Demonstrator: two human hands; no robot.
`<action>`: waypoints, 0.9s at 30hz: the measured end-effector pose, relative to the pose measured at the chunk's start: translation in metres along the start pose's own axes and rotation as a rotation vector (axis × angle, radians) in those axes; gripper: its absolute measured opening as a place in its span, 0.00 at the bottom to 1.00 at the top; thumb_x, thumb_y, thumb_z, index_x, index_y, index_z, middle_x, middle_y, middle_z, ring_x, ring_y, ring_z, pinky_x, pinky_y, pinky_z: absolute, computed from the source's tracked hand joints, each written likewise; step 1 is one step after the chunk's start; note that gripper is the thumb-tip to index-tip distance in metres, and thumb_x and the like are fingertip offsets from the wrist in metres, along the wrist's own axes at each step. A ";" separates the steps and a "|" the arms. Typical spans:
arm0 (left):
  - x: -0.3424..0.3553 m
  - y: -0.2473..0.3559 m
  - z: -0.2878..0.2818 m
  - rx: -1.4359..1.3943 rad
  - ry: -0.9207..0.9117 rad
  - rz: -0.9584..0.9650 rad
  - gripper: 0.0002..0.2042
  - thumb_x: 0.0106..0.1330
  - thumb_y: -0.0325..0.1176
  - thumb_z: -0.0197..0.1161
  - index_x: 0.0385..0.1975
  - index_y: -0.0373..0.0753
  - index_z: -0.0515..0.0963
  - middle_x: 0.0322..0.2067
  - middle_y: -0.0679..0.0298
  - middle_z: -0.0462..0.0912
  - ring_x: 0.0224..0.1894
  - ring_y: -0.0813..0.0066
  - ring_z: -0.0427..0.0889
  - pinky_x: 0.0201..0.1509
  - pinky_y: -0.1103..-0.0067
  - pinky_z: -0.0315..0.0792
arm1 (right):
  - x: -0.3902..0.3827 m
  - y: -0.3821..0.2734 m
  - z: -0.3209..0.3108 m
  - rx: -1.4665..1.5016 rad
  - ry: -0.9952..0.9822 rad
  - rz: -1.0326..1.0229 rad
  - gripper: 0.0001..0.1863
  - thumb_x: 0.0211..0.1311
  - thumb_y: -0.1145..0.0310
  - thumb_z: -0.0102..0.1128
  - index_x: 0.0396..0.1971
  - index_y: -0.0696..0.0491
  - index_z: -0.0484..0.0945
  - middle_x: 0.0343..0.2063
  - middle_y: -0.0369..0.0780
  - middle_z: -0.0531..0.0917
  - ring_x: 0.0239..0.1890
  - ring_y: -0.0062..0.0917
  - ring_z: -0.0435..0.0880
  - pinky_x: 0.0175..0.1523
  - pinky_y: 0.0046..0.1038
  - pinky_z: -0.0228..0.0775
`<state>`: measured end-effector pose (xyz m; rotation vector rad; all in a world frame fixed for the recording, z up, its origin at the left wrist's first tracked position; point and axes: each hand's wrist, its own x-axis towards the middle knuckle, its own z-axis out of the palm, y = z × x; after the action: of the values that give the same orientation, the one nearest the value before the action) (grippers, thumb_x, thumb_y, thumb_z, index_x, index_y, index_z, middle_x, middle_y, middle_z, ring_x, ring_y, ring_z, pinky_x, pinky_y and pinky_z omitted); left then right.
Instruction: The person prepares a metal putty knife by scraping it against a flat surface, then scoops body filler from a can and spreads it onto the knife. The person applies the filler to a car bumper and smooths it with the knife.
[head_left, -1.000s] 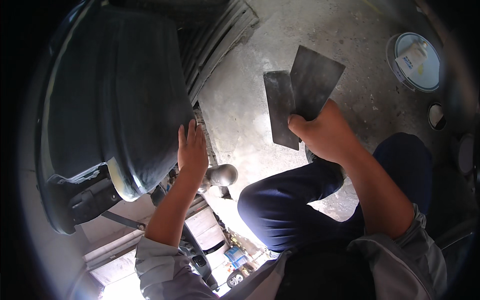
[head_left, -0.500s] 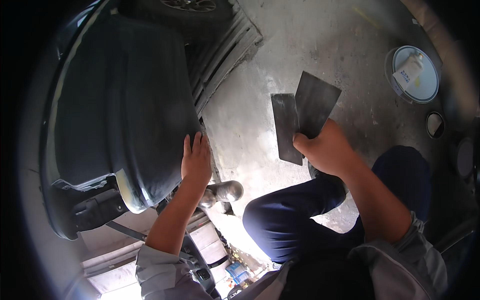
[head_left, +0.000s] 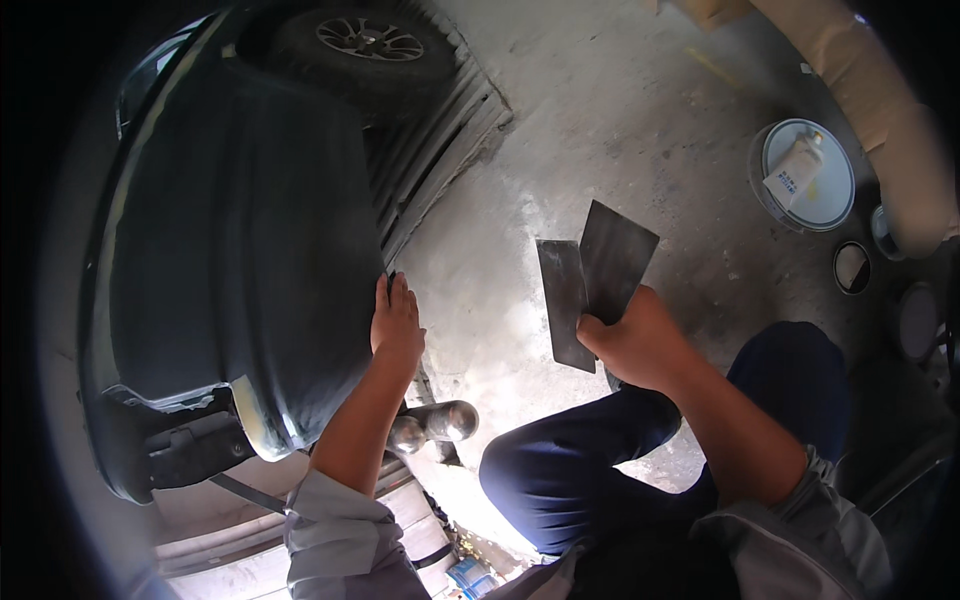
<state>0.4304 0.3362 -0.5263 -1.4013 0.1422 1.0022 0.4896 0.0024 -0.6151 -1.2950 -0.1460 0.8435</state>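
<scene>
My left hand (head_left: 398, 320) rests, fingers outstretched, against the right edge of a dark car bumper (head_left: 220, 230) at the left. Pale patches show along the bumper's lower corner. In my right hand (head_left: 640, 345) are two thin, dark rectangular spreader plates, pinched between thumb and fingers. The left spreader plate (head_left: 561, 300) is narrower; the wider spreader plate (head_left: 618, 255) fans out beside it, tilted to the right. Both are held above the concrete floor, apart from the bumper. The fingers behind the plates are hidden.
A round pale lid or tub (head_left: 835, 180) carries a white bottle (head_left: 797, 168) at right. Near it sits a small round container (head_left: 852, 268). A wheel (head_left: 370, 40) lies beyond the bumper, beside a slatted grate (head_left: 440, 150). Shiny tailpipes (head_left: 455, 420) protrude near my left forearm.
The view has shifted, bringing more of the wheel into sight. My left hand has slid slightly farther along the bumper edge. The right hand and its spreader plates sit lower in the picture.
</scene>
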 end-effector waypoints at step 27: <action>-0.074 0.066 -0.153 -3.321 0.031 0.391 0.14 0.71 0.29 0.55 0.54 0.32 0.70 0.47 0.58 0.79 0.48 0.71 0.78 0.52 0.75 0.72 | 0.014 0.004 -0.019 0.025 -0.125 -0.209 0.11 0.54 0.70 0.61 0.34 0.61 0.78 0.23 0.42 0.81 0.26 0.23 0.79 0.34 0.30 0.71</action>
<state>0.4133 0.1587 -0.5647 1.2693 0.8031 -0.1920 0.5074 -0.0035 -0.6293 -1.1810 -0.3627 0.7447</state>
